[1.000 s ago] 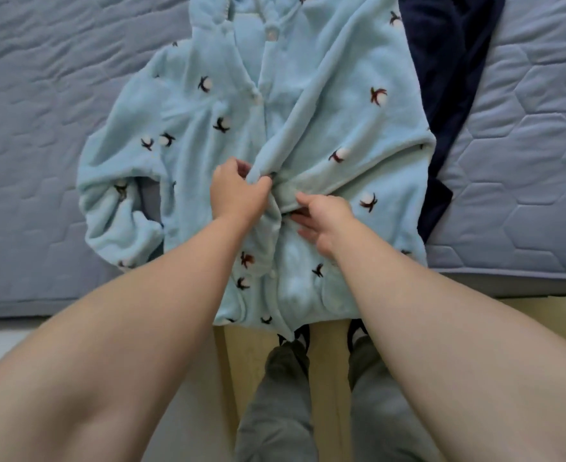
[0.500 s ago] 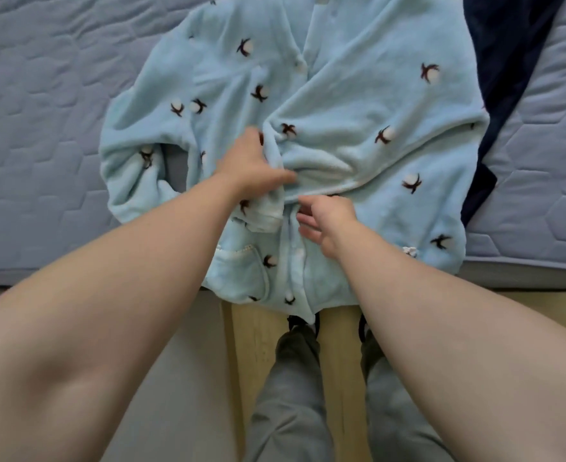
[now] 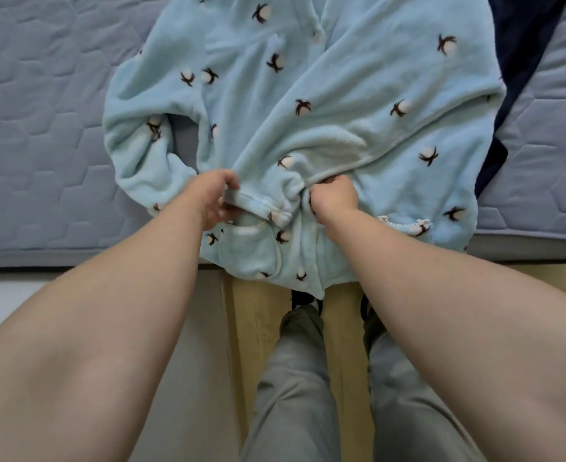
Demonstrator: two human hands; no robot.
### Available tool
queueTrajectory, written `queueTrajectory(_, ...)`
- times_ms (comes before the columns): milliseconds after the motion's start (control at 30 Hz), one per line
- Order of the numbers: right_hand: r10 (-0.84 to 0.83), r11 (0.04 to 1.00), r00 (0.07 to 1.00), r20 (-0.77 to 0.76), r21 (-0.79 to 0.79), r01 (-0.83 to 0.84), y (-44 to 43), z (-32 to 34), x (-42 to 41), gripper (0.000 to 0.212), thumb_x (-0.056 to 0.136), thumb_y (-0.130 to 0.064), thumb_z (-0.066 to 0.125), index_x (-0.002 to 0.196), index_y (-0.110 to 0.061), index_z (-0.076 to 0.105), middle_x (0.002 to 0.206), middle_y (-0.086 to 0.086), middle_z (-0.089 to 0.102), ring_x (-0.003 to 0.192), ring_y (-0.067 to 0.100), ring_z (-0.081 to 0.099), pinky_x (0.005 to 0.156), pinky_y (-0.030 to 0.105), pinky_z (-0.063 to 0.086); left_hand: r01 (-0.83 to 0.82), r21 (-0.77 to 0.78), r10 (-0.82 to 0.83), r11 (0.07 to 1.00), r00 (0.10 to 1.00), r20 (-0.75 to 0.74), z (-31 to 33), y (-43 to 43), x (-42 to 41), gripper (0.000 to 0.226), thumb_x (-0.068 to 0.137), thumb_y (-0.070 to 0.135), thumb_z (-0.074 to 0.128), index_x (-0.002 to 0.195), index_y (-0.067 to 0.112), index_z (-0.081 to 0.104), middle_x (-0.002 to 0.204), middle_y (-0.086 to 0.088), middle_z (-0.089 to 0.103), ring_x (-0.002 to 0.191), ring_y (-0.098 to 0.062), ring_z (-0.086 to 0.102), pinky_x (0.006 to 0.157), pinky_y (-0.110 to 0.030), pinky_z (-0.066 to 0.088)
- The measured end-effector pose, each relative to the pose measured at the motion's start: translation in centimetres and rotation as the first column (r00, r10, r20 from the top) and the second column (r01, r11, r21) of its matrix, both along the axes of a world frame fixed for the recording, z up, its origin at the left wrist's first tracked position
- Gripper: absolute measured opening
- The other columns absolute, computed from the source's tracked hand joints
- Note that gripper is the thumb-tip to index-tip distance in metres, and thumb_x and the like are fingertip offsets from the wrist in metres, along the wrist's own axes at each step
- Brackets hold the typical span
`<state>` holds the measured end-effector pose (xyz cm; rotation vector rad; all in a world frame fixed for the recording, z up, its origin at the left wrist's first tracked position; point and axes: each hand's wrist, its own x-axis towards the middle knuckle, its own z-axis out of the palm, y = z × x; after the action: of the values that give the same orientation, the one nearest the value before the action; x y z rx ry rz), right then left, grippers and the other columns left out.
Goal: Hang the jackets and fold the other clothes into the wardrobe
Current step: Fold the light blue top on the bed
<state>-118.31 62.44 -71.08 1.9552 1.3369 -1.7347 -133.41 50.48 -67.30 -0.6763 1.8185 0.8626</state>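
We grip the blue fleece top [image 3: 341,111] spread on the mattress [image 3: 41,128].
Our left hand [image 3: 215,198] curls round a sleeve cuff [image 3: 261,205], and our right hand [image 3: 334,200] clenches bunched fabric just beside it. The hem hangs over the mattress edge, and a navy garment [image 3: 524,45] lies at the right.
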Motion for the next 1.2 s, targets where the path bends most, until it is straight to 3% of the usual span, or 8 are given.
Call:
queueTrajectory(100, 0.041, 0.980, 0.988, 0.146, 0.185, -0.068, 0.3, 0.9, 2.5, 0.015, 0.087, -0.018, 0.053, 0.101, -0.020, 0.052, 0.110, 0.007, 0.064, 0.094, 0.029, 0.059, 0.082, 0.031, 0.046, -0.018, -0.241, -0.068, 0.970, 0.938, -0.341, -1.4, -2.5, 1.1, 0.021, 0.082, 0.020, 0.060, 0.101, 0.014, 0.063, 0.109, -0.012, 0.069, 0.093, -0.029, 0.068, 0.073, -0.037, 0.059)
queueTrajectory(267, -0.135, 0.924, 0.950, 0.282, 0.381, 0.018, 1.4, 2.4, 9.5, 0.005, 0.093, -0.018, 0.047, 0.095, -0.021, 0.043, 0.092, 0.000, 0.054, 0.087, 0.027, 0.053, 0.073, 0.030, 0.034, 0.089, -0.594, -0.310, 0.800, 0.908, -0.282, -2.4, -6.9, 6.1, 0.044, 0.089, 0.024, 0.058, 0.131, 0.013, 0.056, 0.141, -0.012, 0.051, 0.129, -0.034, 0.051, 0.107, -0.038, 0.042)
queueTrajectory(400, -0.280, 0.881, 0.851, 0.443, 0.470, 0.045, 2.7, 2.3, 15.4, 0.022, 0.091, -0.016, 0.050, 0.114, -0.016, 0.049, 0.131, 0.012, 0.053, 0.118, 0.034, 0.053, 0.092, 0.037, 0.039, 0.080, -0.609, -0.352, 0.789, 0.872, -0.340, -2.9, -8.1, 8.9, 0.047, 0.089, 0.032, 0.057, 0.134, 0.020, 0.053, 0.145, -0.006, 0.043, 0.130, -0.032, 0.043, 0.110, -0.039, 0.034)
queueTrajectory(533, -0.175, 0.943, 0.842, 0.511, 0.332, -0.006, 2.9, 0.7, 20.3, 0.058, 0.082, -0.019, 0.059, 0.136, -0.016, 0.039, 0.144, 0.015, 0.043, 0.133, 0.035, 0.042, 0.108, 0.038, 0.036, -0.338, -0.237, 0.181, 0.911, 0.844, -0.505, -3.2, -8.0, 10.0, 0.038, 0.092, 0.021, 0.055, 0.130, 0.013, 0.055, 0.128, -0.007, 0.059, 0.102, -0.025, 0.059, 0.083, -0.031, 0.048)
queueTrajectory(800, -0.134, 0.982, 0.952, 0.275, 0.163, 0.092, 1.7, -0.9, 24.9, 0.042, 0.080, -0.033, 0.060, 0.117, -0.013, 0.065, 0.110, 0.007, 0.068, 0.103, 0.034, 0.062, 0.086, 0.033, 0.048, -0.500, 0.276, 0.525, 0.821, 0.851, -0.019, 0.0, -11.6, 13.2, 0.035, 0.084, 0.012, 0.063, 0.119, 0.009, 0.064, 0.108, -0.016, 0.074, 0.095, -0.036, 0.073, 0.082, -0.050, 0.060)
queueTrajectory(900, -0.265, 0.960, 0.946, 0.185, 0.139, 0.241, 1.3, 0.3, 27.1, 0.036, 0.070, -0.042, 0.061, 0.093, -0.014, 0.064, 0.086, -0.001, 0.065, 0.082, 0.025, 0.062, 0.076, 0.034, 0.050, -0.429, 0.293, 0.473, 0.855, 0.875, -0.102, 1.6, -12.4, 14.0, 0.043, 0.081, 0.023, 0.076, 0.121, 0.013, 0.065, 0.110, -0.013, 0.074, 0.101, -0.033, 0.072, 0.084, -0.048, 0.060)
queueTrajectory(1067, -0.201, 0.962, 0.964, 0.171, 0.220, 0.162, 1.1, 1.7, 29.4, 0.059, 0.086, -0.048, 0.065, 0.126, -0.004, 0.060, 0.124, 0.014, 0.063, 0.109, 0.035, 0.061, 0.098, 0.043, 0.050, -0.017, 0.127, 0.077, 0.992, 0.870, -0.487, 3.5, -13.7, 15.4, 0.036, 0.086, 0.034, 0.076, 0.116, 0.014, 0.069, 0.116, -0.004, 0.073, 0.093, -0.013, 0.071, 0.076, -0.024, 0.057)
queueTrajectory(1200, -0.066, 0.964, 0.977, 0.205, 0.265, 0.010, 0.7, 2.4, 30.6, 0.063, 0.093, -0.057, 0.056, 0.125, -0.003, 0.054, 0.128, 0.017, 0.059, 0.116, 0.039, 0.056, 0.101, 0.047, 0.047, 0.384, -0.006, -0.339, 0.923, 0.807, -0.484, 4.1, -15.4, 16.7, 0.047, 0.071, 0.032, 0.086, 0.114, 0.022, 0.069, 0.115, -0.001, 0.072, 0.106, -0.020, 0.068, 0.092, -0.038, 0.054)
